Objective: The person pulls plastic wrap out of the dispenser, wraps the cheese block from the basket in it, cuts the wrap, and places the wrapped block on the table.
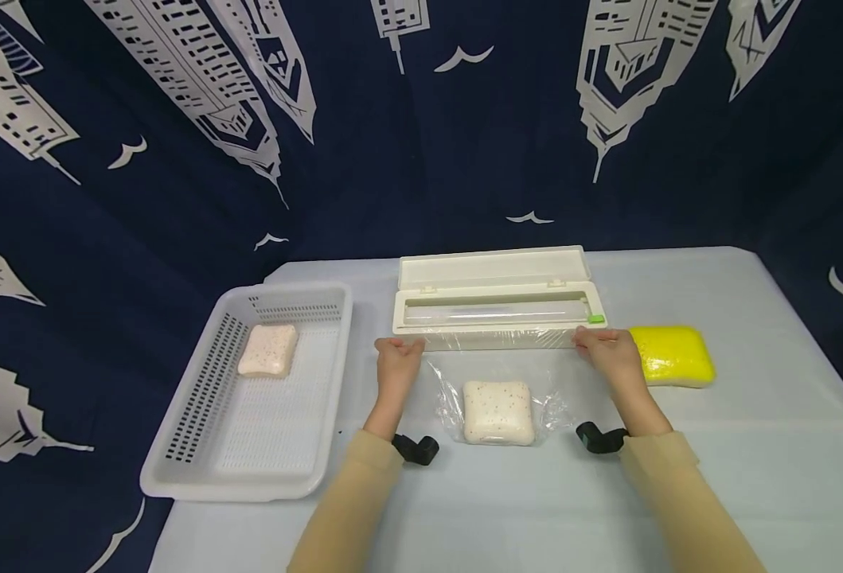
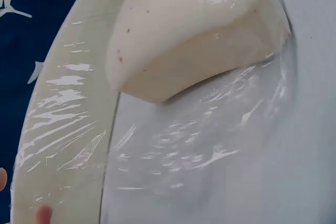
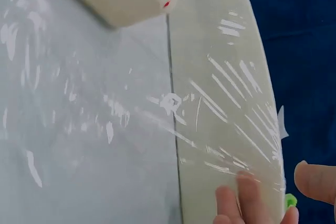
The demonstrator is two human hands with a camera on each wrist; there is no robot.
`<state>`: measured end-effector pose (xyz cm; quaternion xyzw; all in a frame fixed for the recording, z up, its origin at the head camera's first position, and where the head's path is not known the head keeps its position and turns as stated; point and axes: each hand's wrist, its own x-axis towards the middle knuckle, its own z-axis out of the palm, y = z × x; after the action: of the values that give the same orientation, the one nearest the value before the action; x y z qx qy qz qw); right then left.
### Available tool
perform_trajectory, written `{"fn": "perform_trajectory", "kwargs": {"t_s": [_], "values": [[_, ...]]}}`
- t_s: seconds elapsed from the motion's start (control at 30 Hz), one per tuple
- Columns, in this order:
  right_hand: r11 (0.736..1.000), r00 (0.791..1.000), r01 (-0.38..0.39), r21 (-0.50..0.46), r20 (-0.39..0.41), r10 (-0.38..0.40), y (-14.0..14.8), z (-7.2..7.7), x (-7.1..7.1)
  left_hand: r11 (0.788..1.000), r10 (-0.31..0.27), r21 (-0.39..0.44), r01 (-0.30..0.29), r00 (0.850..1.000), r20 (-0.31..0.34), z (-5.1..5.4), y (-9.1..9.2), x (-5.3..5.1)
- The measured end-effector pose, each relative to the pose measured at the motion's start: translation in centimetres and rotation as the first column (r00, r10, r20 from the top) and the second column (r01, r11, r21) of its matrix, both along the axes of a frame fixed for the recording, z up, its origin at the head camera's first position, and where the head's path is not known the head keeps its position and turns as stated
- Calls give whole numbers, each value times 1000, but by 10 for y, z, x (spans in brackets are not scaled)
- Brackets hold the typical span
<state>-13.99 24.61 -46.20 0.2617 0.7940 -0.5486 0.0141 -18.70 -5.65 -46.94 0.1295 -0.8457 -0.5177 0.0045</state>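
A cream, dark-speckled rounded block lies on clear plastic wrap in the middle of the table. The wrap runs up to the front of a white wrap dispenser, whose lid stands raised. At the dispenser's left front corner, my left hand grips the wrap's edge. My right hand holds it near the right front corner, by a green tab. Creases in the film fan toward both hands in the wrist views. Right fingertips lie against the dispenser's front, with the thumb above.
A white perforated basket stands on the left with a pinkish speckled block inside. Beyond my right hand lies a shiny yellow block. Dark printed cloth hangs behind the pale table.
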Motion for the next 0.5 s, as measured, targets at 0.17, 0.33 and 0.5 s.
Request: {"fn": "perform_trajectory", "kwargs": {"t_s": [0.17,0.33,0.5], "values": [[997,1000,18,-77,-9,-19,1,-8,-3,999,44,-28,-46,997,-67,-5,4,-2],[993,995,24,-118,-91,-35,5,-14,2,998,55,37,-52,994,-93,-9,3,-5],[998,981,15,-59,-191,-26,7,-17,6,996,61,72,-53,991,-117,-9,2,-5]]}}
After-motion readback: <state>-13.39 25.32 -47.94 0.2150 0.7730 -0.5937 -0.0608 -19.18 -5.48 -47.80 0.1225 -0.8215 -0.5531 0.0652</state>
